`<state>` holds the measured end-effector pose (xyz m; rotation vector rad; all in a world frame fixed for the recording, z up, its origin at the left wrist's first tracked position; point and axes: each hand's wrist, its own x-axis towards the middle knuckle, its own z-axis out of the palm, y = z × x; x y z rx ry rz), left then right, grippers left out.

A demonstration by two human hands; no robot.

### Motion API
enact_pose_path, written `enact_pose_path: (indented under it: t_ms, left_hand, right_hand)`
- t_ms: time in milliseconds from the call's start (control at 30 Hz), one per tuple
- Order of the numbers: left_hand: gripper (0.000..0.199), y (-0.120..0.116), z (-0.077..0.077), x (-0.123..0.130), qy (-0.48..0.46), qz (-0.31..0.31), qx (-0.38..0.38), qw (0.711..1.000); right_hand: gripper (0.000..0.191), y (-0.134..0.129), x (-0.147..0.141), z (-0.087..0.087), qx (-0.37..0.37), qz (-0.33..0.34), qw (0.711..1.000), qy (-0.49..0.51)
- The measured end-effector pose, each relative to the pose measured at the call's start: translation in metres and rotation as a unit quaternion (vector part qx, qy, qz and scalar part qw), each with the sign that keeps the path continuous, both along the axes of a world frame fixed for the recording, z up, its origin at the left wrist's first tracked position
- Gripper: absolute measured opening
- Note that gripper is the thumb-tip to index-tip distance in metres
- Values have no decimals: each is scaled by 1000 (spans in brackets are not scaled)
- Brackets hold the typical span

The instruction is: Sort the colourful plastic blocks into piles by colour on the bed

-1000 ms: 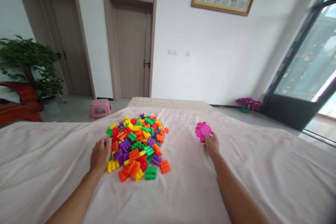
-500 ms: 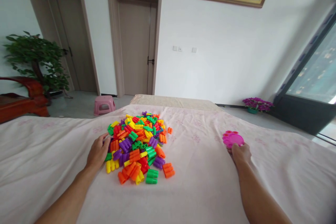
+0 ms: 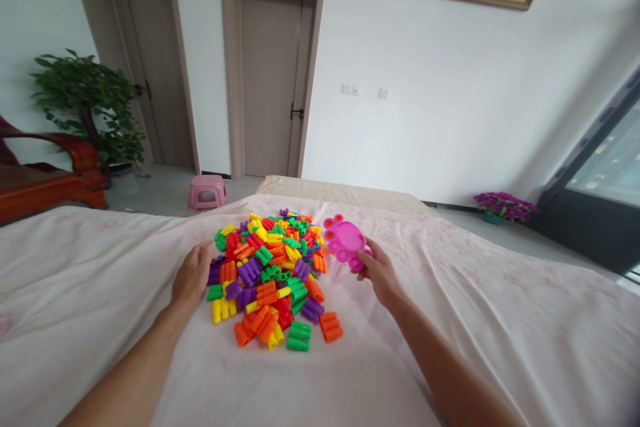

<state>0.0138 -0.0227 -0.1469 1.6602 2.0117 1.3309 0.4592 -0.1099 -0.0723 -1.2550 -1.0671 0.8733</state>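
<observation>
A heap of toy building blocks in red, orange, yellow, green and purple lies on the pale cloth. The blocks look like short joined tubes. My left hand rests against the heap's left edge, fingers stretched forward, with nothing visible in it. On the heap's other side, my right hand grips a bright pink paw-shaped plastic dish by its near edge. The dish is tilted, with its round middle and small round pads showing, just right of the blocks. A green block and an orange block lie at the near right edge.
A pale floral cloth with creases covers the surface before me. Beyond it are a pink stool, a wooden armchair, a leafy plant, purple flowers and a closed door.
My right hand has carried the pink dish leftward from the far right to beside the heap and tilted it up. The view has shifted slightly. My left hand stays by the heap.
</observation>
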Motion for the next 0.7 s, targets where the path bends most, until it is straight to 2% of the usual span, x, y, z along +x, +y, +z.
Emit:
enact_pose_path:
  t_ms: [67, 133, 200, 233, 333, 433, 500, 567, 633, 700]
  left_hand:
    - [57, -5, 3, 4, -64, -28, 47, 996]
    - [58, -12, 7, 9, -96, -57, 100, 989]
    - [60, -18, 11, 15, -115, -88, 128, 981]
    - [61, -21, 13, 17, -123, -103, 133, 978]
    - [67, -25, 17, 22, -134, -132, 115, 975]
    - [64, -24, 18, 24, -83, -138, 93, 983]
    - [61, -21, 17, 25, -43, -147, 78, 985]
    - [60, -19, 15, 26, -46, -162, 65, 984]
    - [61, -17, 13, 26, -89, -174, 61, 979]
    - [62, -15, 13, 25, -146, -163, 79, 972]
  right_hand:
    - [79, 4, -52, 3, 3, 85, 996, 11]
    - [75, 10, -91, 3, 14, 174, 985, 10]
    - [72, 19, -111, 0, 33, 220, 975, -4]
    - [68, 24, -113, -3, 41, 216, 975, -20]
    - [49, 41, -94, -18, 51, 121, 984, -119]
    - [41, 50, -59, -33, 44, 32, 963, -263]
    - [42, 52, -43, -41, 18, 32, 940, -340]
    - [43, 51, -37, -45, -2, 69, 917, -394]
    - [43, 49, -38, -46, 10, 100, 895, -435]
    - [45, 47, -41, -45, 30, 102, 882, -460]
